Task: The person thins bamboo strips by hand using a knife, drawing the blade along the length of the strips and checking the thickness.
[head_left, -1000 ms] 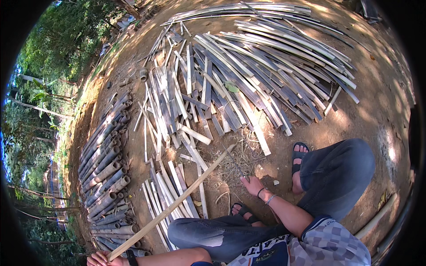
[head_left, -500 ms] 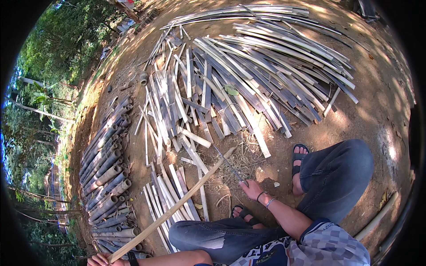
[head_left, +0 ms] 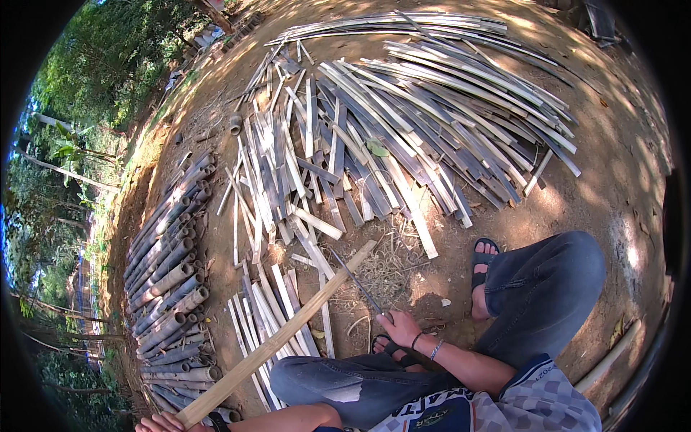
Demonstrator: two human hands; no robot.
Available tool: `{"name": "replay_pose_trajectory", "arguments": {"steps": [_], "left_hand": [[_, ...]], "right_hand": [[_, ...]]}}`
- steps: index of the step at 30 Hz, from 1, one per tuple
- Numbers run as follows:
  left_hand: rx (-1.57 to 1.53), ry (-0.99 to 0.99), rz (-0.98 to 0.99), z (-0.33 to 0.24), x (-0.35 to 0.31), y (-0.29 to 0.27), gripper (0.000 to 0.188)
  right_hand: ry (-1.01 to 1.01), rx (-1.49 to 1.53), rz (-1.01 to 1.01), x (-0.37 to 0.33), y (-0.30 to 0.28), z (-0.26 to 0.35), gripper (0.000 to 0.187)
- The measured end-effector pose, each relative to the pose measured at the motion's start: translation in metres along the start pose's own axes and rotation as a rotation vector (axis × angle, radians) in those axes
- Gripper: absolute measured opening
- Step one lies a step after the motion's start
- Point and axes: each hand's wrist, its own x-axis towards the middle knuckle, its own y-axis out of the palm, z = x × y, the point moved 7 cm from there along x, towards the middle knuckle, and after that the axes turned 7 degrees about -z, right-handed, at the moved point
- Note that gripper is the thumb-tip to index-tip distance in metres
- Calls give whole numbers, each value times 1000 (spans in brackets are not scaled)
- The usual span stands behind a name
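Note:
My left hand [head_left: 162, 423], at the lower left edge, is closed around the near end of a long pale bamboo strip [head_left: 277, 337]. The strip slants up and to the right across my lap, its far end over the ground in front of me. In my right hand [head_left: 400, 329] is a knife [head_left: 358, 281] with a long, thin dark blade, gripped by its handle. The blade points up and to the left and crosses the strip near its far end. Curly shavings [head_left: 389, 270] lie on the soil just beyond the blade.
A big pile of split bamboo strips [head_left: 432, 122] spreads out ahead. More strips [head_left: 277, 302] lie beside my left knee. Stacked bamboo poles [head_left: 176, 266] line the left side, before trees [head_left: 86, 79]. A single pole [head_left: 608, 353] rests at the lower right.
My right hand and the knife have moved a little left and down, the blade sliding along the strip toward me. The strip's far end has shifted slightly left.

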Motion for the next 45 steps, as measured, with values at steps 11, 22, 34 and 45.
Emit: {"name": "replay_pose_trajectory", "arguments": {"steps": [11, 22, 34, 45], "left_hand": [[-49, -35, 15, -12, 6, -23, 51], [-68, -13, -16, -5, 8, -13, 55], [-6, 44, -37, -5, 10, -16, 50], [600, 317, -611, -5, 19, -56, 55]], "right_hand": [[180, -24, 0, 25, 10, -36, 57], [276, -48, 23, 49, 18, -94, 62], [328, 160, 75, 34, 42, -94, 56], [35, -7, 69, 32, 40, -41, 57]]}}
